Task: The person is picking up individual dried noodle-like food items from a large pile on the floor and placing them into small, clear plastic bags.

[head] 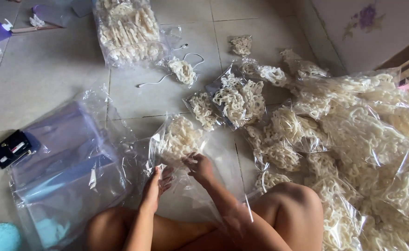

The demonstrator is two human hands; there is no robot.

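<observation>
A small clear plastic bag [179, 139] filled with pale, lacy crackers lies on the tiled floor in front of my knees. My left hand [157, 183] pinches the bag's near left edge. The fingers of my right hand [199, 167] grip the bag's open mouth on the right. Both hands hold the same bag.
A stack of empty clear bags [65, 162] lies at the left beside a small black device [11, 148]. Several filled cracker bags [234, 100] and a big heap of crackers [367, 139] spread to the right. A large full bag [127, 30] and a white cable [160, 79] lie farther off.
</observation>
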